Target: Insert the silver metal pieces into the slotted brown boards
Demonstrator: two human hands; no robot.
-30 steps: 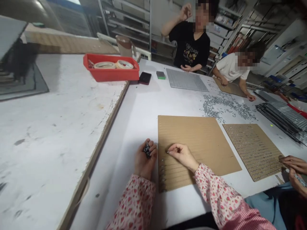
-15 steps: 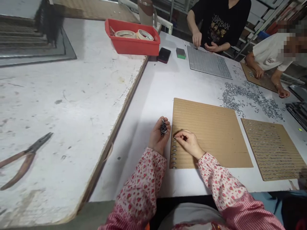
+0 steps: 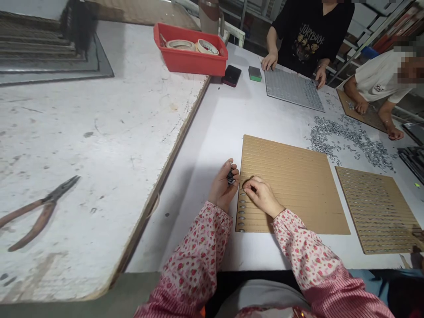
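My left hand [image 3: 224, 185] rests on the white table just left of a ribbed cardboard sheet [image 3: 291, 181], cupped shut around a small bunch of dark metal pieces [image 3: 230, 177]. My right hand [image 3: 261, 194] lies on the sheet's near left part, fingers pinched together at the left edge. What the pinch holds is too small to make out. A column of small metal pieces [image 3: 241, 214] sits in the grooves along the sheet's left edge, below my fingers.
Loose metal pieces [image 3: 344, 137] lie heaped at the far right. A second, filled cardboard sheet [image 3: 377, 207] is on the right. Two other people work at the far side by a grey grid panel [image 3: 293, 88]. A red tray [image 3: 190, 59] with tape rolls, a phone [image 3: 231, 75] and pliers [image 3: 36, 212] lie to the left.
The view tipped down and settled. My right hand shifted a little up the sheet's left edge. The person in black lowered a raised hand onto the grey panel.
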